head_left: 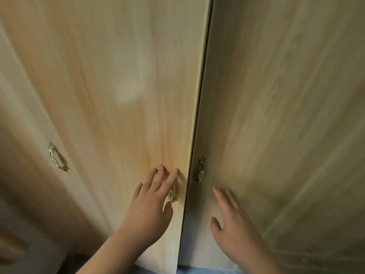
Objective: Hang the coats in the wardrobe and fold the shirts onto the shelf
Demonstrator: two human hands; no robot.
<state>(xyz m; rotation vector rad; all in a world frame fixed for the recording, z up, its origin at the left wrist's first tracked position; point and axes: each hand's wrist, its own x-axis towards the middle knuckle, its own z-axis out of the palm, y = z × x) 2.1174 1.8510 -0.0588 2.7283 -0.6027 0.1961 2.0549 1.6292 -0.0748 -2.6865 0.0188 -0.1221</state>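
While both wardrobe doors (118, 95) stand closed, contents hidden, left hand (152, 204) at handle (172, 192)

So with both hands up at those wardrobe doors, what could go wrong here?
The left hand has straight fingers lying over the middle handle, not curled round it, so a pull might slip. The left door seems to stand proud of the right door; the right hand, near the gap, could get pinched.

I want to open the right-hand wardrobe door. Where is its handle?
In the head view, the right door's handle sits low, right of the gap between the doors, just above the right hand's fingertips and across from the left hand.
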